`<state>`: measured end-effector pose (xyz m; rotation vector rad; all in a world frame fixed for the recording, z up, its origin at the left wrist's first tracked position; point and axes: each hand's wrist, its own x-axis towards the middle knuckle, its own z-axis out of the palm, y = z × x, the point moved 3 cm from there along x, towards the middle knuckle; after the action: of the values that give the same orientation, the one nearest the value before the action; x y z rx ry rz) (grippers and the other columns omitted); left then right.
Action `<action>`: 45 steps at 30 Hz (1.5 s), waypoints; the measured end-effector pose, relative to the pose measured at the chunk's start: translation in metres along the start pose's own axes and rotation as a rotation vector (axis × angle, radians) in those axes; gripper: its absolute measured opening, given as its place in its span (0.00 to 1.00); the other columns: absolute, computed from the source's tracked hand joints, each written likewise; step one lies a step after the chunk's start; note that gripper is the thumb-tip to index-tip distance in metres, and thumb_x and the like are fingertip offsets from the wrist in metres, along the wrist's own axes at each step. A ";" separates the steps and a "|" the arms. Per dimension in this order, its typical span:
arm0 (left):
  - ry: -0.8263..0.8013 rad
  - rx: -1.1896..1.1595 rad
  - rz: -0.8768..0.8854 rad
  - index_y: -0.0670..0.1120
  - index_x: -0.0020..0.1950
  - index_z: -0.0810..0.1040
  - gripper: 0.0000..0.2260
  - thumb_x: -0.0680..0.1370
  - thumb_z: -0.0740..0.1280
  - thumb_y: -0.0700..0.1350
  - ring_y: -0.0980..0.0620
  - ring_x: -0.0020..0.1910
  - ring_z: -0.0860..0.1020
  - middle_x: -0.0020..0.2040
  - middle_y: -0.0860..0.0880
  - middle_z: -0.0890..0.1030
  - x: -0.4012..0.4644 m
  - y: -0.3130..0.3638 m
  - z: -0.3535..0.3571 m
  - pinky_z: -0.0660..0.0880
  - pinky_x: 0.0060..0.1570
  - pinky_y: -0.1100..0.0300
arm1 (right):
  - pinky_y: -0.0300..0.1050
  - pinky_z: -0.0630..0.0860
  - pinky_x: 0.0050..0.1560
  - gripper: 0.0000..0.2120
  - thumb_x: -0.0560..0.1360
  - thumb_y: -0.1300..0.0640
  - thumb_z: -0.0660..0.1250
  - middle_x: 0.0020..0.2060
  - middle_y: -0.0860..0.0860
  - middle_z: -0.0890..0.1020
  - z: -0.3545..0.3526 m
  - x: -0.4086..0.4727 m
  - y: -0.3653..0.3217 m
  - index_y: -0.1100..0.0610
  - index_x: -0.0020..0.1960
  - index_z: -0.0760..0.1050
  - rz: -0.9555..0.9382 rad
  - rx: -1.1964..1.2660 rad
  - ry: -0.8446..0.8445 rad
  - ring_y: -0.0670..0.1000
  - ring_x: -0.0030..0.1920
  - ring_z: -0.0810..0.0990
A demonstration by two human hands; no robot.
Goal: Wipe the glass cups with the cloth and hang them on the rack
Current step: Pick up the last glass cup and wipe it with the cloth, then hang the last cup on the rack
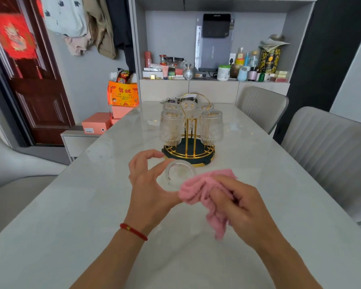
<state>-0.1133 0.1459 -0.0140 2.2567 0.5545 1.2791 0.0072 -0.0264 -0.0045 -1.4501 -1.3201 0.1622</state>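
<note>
Glass cup (178, 176) held above the bench (92, 205), tipped so one end faces the camera, long axis running roughly away from the viewer toward the rack (189, 140); which end cannot be told. Left hand (148, 184) grip: fingers and thumb curled round the cup wall from the left. Pink cloth (204, 190) touches the cup's right side, bunched in the right hand (240, 207), fingers pinching it. Rack stands just beyond the cup, straight ahead, several cups (212, 127) already hanging on it upside down. Judgement: wiping step; the left hand, nearer the rack, likely does the hanging.
</note>
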 end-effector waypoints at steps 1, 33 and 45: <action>0.005 -0.030 -0.048 0.62 0.56 0.81 0.31 0.58 0.74 0.75 0.54 0.69 0.64 0.63 0.57 0.69 0.002 -0.003 0.000 0.65 0.66 0.60 | 0.33 0.70 0.30 0.09 0.82 0.58 0.64 0.35 0.46 0.84 -0.004 -0.001 0.004 0.56 0.51 0.83 0.052 0.113 0.069 0.48 0.29 0.78; -0.196 0.418 -0.208 0.44 0.68 0.80 0.38 0.69 0.73 0.70 0.42 0.65 0.72 0.62 0.44 0.78 0.188 0.013 0.073 0.74 0.64 0.47 | 0.58 0.85 0.46 0.17 0.73 0.47 0.75 0.45 0.60 0.87 -0.015 0.002 0.062 0.61 0.50 0.81 0.730 0.572 0.487 0.60 0.45 0.87; -0.426 -0.209 -0.221 0.49 0.50 0.83 0.04 0.78 0.74 0.48 0.53 0.47 0.82 0.45 0.52 0.85 0.017 0.063 0.071 0.78 0.49 0.63 | 0.47 0.83 0.44 0.12 0.81 0.50 0.66 0.50 0.57 0.87 -0.011 0.006 0.062 0.55 0.60 0.81 0.495 0.535 0.355 0.53 0.47 0.87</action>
<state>-0.0364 0.0905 0.0033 2.1342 0.4691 0.6854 0.0544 -0.0137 -0.0442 -1.2374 -0.5510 0.5154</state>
